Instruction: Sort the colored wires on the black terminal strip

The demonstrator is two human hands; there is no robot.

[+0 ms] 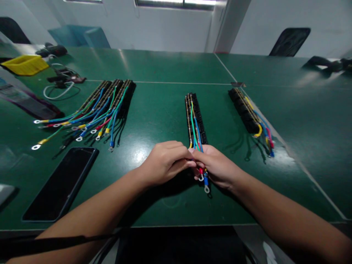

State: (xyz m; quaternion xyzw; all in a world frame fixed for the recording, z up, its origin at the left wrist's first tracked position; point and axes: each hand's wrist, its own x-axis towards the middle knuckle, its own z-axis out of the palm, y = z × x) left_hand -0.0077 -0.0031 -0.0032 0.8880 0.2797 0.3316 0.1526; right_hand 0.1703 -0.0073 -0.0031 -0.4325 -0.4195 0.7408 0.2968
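A black terminal strip [202,128] lies lengthwise at the middle of the green table, with green, blue and yellow wires along it. Both hands meet at its near end. My right hand [218,165] is closed around the wire bundle, its thumb on top. Fingers pinched, my left hand [169,161] touches the same wires from the left; exactly what its fingertips hold is hidden. Below the hands stick out a red ring terminal [201,174] and a blue ring terminal [206,183].
Several wired strips [110,97] lie at the left, another strip [244,110] at the right. A phone [62,183] rests near the left front edge. Farther back are a yellow bin [26,65] and a white cable [59,97].
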